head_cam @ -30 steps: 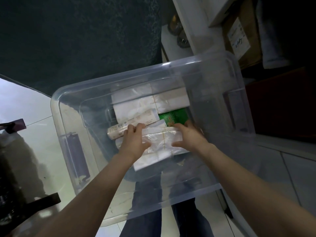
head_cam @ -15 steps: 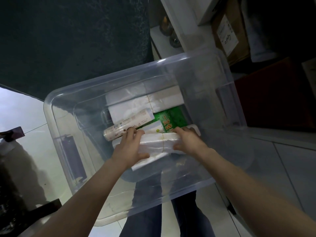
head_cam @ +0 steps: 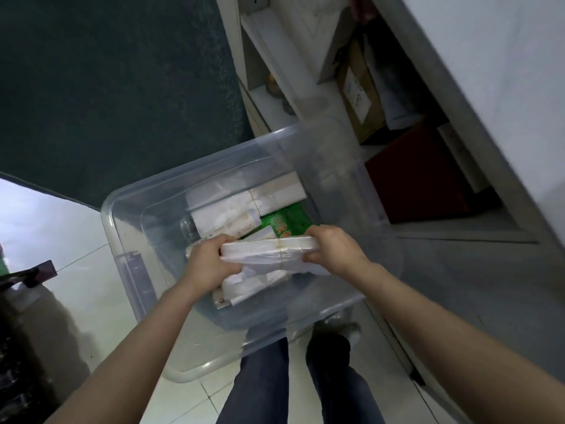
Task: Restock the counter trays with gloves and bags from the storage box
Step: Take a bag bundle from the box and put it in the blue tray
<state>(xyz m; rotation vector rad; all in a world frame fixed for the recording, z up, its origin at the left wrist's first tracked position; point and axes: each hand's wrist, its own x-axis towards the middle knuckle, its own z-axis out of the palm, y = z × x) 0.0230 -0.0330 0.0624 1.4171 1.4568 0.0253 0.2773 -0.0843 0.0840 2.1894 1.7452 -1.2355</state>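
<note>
A clear plastic storage box (head_cam: pixel 128 240) stands on the floor in front of me. Both hands are inside it, holding a flat white bundle of plastic bags (head_cam: pixel 269 250) tied with a thin band. My left hand (head_cam: pixel 211 264) grips the bundle's left end and my right hand (head_cam: pixel 336 249) grips its right end. The bundle is lifted above the other packs. Under it lie more white bag packs (head_cam: pixel 244 200), a green packet (head_cam: pixel 284 223) and a white pack (head_cam: pixel 253 284) near the front wall.
Open shelves (head_cam: pixel 275 75) with cardboard boxes (head_cam: pixel 357 93) and a dark red box (head_cam: pixel 419 175) stand at the right. A dark green wall (head_cam: pixel 122 71) rises behind the box. My legs in dark trousers (head_cam: pixel 260 387) stand on pale floor tiles (head_cam: pixel 76 270).
Both hands have closed on the ends of the bag bundle and raised it off the packs below. The view has swung, so the box now sits lower and to the right.
</note>
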